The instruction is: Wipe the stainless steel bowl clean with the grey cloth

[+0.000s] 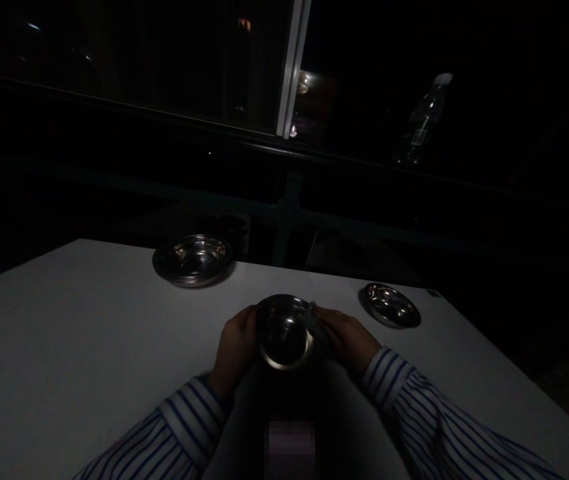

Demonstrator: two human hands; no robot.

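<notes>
head cam | from wearer's head | forward-down | close above hands (233,350), table (109,327)

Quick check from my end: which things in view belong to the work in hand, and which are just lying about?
In the work:
held bowl, between left hand and right hand
cloth, seemingly, under the right fingers
probably the stack of similar bowls and the lone bowl

Lying about:
bottle, beyond the table
</notes>
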